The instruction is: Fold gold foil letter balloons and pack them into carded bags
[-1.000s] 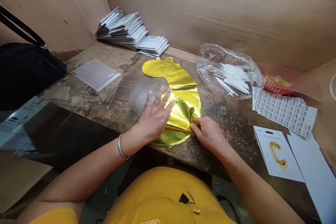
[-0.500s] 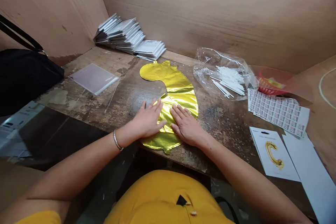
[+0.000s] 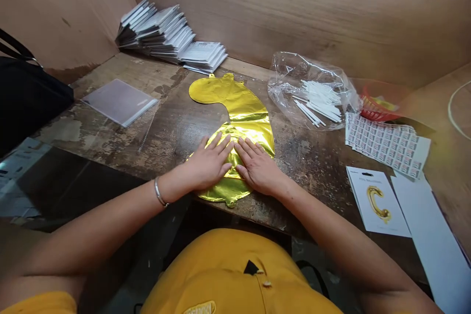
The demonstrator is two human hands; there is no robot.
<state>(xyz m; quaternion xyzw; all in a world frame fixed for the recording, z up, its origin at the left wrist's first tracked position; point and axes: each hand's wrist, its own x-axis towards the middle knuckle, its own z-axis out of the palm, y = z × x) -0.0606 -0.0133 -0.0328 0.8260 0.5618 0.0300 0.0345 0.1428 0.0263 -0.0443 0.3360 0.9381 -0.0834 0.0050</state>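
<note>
Head view — gold balloon (image 3: 247,125) lies under both hands (image 3: 211,164) (image 3: 259,169)

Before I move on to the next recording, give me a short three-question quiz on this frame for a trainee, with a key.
1. Multiple choice: What do the left hand and right hand both rest on?
a) The red basket
b) The gold foil piece
c) The printed label sheets

2. True or false: The silver bracelet is on the left wrist.

3. Fill in the blank: The white card on the right side of the table shows a gold letter ___.

Key:
1. b
2. True
3. C
</note>
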